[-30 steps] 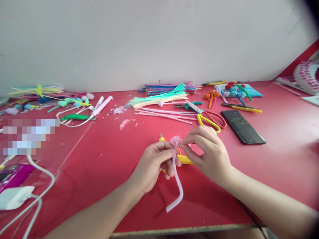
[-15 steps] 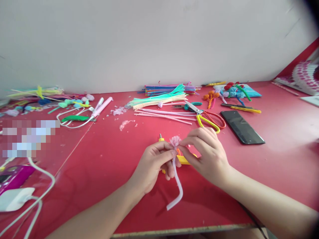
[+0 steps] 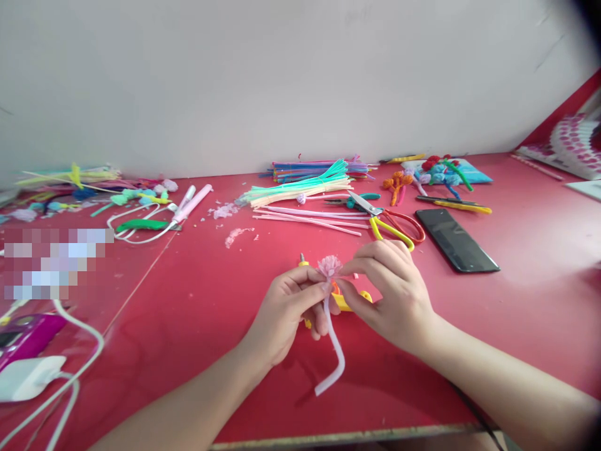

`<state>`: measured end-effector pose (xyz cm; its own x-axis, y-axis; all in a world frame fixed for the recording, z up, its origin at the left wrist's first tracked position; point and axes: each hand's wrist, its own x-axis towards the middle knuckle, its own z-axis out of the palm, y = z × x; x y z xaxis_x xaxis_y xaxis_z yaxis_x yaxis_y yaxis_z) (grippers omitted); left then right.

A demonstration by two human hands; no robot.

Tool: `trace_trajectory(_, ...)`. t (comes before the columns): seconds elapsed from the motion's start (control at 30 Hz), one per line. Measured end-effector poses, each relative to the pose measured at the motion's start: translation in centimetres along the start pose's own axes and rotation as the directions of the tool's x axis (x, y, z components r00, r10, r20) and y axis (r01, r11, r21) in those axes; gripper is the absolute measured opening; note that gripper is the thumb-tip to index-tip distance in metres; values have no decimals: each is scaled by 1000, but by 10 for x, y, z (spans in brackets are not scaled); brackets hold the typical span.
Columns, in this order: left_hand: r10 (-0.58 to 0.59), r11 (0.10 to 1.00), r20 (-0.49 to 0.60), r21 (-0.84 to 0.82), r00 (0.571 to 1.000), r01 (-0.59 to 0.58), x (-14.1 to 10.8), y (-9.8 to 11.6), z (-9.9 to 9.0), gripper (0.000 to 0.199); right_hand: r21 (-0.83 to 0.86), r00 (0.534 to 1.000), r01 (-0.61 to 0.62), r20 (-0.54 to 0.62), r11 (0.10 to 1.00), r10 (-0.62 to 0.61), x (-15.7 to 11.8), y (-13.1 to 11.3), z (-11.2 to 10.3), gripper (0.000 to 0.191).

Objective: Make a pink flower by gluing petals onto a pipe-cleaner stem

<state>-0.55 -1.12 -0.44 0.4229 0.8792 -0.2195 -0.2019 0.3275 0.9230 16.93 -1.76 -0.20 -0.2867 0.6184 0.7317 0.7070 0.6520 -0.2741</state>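
Pinching the pale stem (image 3: 342, 360) below its fluffy pink tuft (image 3: 329, 265) over the red table (image 3: 197, 300), the left hand (image 3: 291, 307) steadies it beside the right hand (image 3: 401, 297), whose fingertips crowd the tuft's base, their grip unclear; a hard tug there could strip fibres loose.

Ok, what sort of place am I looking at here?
Probably a craft work table. Bundled pipe cleaners lie along the wall, scissors rest nearby, and the left hand holds a fluffy pink flower shape on a pale stem.
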Motion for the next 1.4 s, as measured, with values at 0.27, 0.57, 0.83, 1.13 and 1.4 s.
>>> trace_trajectory(0.27,-9,1000,14,-15,1000,10,-1,-1,-1,14,-25,998,61,25,998,-60,1,1,-1,8)
trace_trajectory(0.57,20,1000,13,-5,1000,-20,0,0,-2,14,-58,993,118,36,991,-116,0,1,-5,7)
trace_trajectory(0.83,664,715,-78,357,744,-601,-8,-5,-8,12,460,952,-307,144,833,271,4,-12,-12,6)
trace_trajectory(1.13,846,150,244,744,473,-652,-9,-4,-19,22,715,683,-690,592,112,427,4,-25,-10,9)
trace_trajectory(1.4,818,86,334,733,467,-675,-9,-2,-19,22,692,636,-720,628,54,449,5,-25,-14,7)
